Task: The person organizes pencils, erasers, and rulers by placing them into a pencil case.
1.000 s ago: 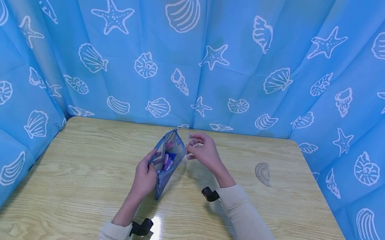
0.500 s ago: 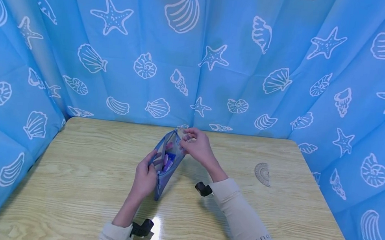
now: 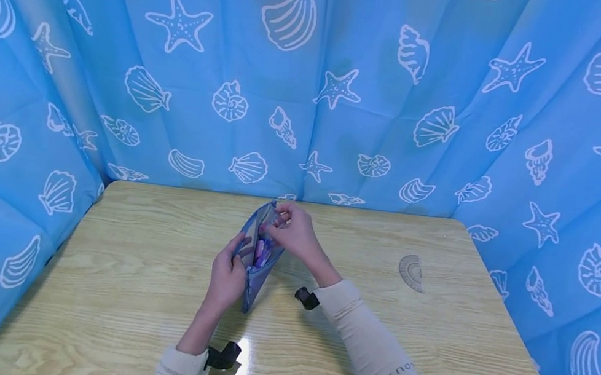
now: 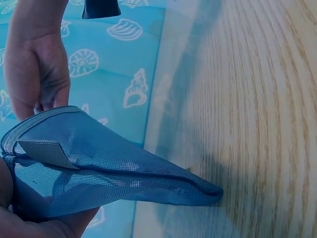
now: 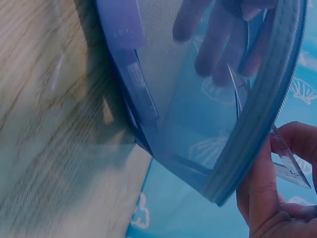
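Observation:
My left hand (image 3: pixel 228 275) grips a blue mesh zip pouch (image 3: pixel 255 287) by its near side, thumb over the rim, and the mouth gapes upward. Inside, small purple and pink items (image 3: pixel 261 252) show. My right hand (image 3: pixel 295 231) is at the pouch's mouth, fingers reaching over the far rim. Between its thumb and fingers, in the right wrist view, it pinches a clear set square (image 5: pixel 291 172) with printed ruler marks. One pointed end of the set square shows through the mesh, inside the pouch. In the left wrist view the mesh side (image 4: pixel 109 173) hides the contents.
A clear protractor (image 3: pixel 410 272) lies on the wooden table (image 3: pixel 116 290) to the right. Blue curtains (image 3: pixel 191 119) with white shell prints stand round the table's back and sides. A black wrist camera (image 3: pixel 307 298) sticks out from the right sleeve.
My right hand has moved left from beside the pouch to its mouth, taking the set square partly inside. The left hand and pouch have stayed in place.

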Demonstrator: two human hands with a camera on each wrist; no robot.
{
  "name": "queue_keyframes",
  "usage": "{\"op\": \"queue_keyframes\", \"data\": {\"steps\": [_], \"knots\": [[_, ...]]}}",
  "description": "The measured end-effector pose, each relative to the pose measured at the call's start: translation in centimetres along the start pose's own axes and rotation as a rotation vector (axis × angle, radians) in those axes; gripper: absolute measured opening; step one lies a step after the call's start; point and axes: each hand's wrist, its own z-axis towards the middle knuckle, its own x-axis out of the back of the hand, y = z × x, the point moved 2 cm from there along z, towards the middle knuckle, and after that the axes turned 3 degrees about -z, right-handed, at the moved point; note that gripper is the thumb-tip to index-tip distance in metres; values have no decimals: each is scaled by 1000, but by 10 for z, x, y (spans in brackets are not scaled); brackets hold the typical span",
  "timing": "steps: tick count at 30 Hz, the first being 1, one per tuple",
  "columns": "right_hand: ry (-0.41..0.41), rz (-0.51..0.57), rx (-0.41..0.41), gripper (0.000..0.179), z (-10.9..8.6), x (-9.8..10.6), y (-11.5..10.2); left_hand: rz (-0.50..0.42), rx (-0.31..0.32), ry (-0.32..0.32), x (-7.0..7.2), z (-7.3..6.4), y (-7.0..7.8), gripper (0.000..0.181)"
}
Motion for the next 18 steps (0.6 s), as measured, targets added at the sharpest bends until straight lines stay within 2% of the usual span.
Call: {"op": "queue_keyframes", "data": {"steps": [12,15,18], "knots": [[-94,18,-62,34,-2,-8,-5,8,-9,9,2,1,2,54],[-106,23,-44,33,-5,-6,-7,-3,-12,4,2,2,0,54],[-98,2,28,33,-9,-2,-7,-12,-14,4,3,2,0,55]]}}
